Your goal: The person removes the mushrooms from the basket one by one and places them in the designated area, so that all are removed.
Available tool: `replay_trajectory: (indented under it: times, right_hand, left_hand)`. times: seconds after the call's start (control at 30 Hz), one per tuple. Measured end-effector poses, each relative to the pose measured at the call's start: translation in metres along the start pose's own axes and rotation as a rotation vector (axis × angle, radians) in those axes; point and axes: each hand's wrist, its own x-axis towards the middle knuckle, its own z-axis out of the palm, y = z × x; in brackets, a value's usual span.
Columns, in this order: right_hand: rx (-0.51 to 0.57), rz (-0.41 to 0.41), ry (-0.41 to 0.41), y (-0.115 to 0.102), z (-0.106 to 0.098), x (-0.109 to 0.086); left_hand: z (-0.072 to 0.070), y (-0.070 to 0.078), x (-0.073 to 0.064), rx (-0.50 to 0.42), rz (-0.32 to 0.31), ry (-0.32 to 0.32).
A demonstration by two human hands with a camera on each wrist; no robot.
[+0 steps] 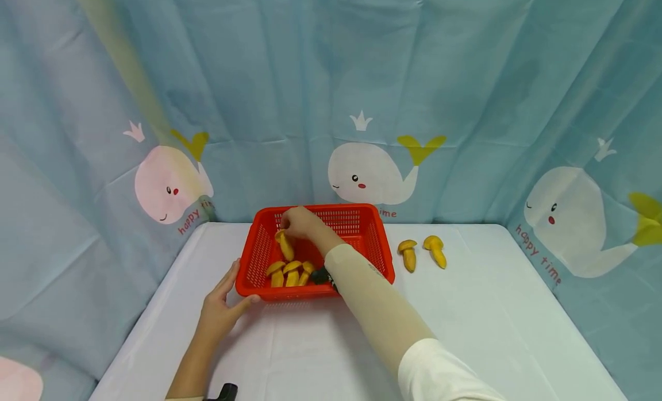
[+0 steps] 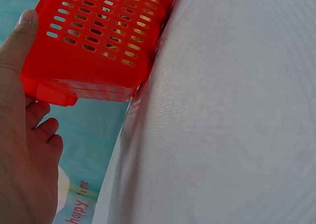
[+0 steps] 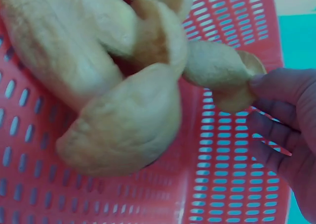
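While a white table [image 1: 465, 338] spreads out on the near side of the red basket [image 1: 300, 294], a white sleeve [image 1: 439, 369] and a beige arm cover [image 1: 377, 300] reach in from the basket's near right. Black device [image 1: 227, 391] on the left wrist, near and left of basket. Left hand [image 1: 219, 312] holds the basket's near left corner: thumb on near side, other fingers along left side; left wrist view shows some fingers bent below the rim. Inside basket, near left part: three yellow mushrooms [image 1: 292, 274] side by side, caps toward basket's far side. Just beyond them, the held mushroom [image 1: 286, 249], tilted, cap up, inside basket's left half. Right hand [image 1: 300, 223] pinches it at the cap, thumb against fingertips, near basket's far left. Right of basket, on table: two loose mushrooms [image 1: 408, 257], caps toward far side, slightly apart. Beyond basket, a blue curtain [image 1: 289, 85] with printed whales [image 1: 369, 174], one straight behind basket, others to its left and right.
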Motion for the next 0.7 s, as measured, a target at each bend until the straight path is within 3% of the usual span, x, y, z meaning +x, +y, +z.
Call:
replay_trajectory:
  times: [0.2, 0.7]
  right_hand:
    - [0.085, -0.002, 0.056, -0.01, -0.017, -0.009]
    - [0.084, -0.103, 0.124, -0.026, -0.066, -0.049]
  left_hand:
    - [0.001, 0.002, 0.0, -0.003, 0.015, -0.001]
    - [-0.001, 0.0, -0.001, 0.0, -0.006, -0.006]
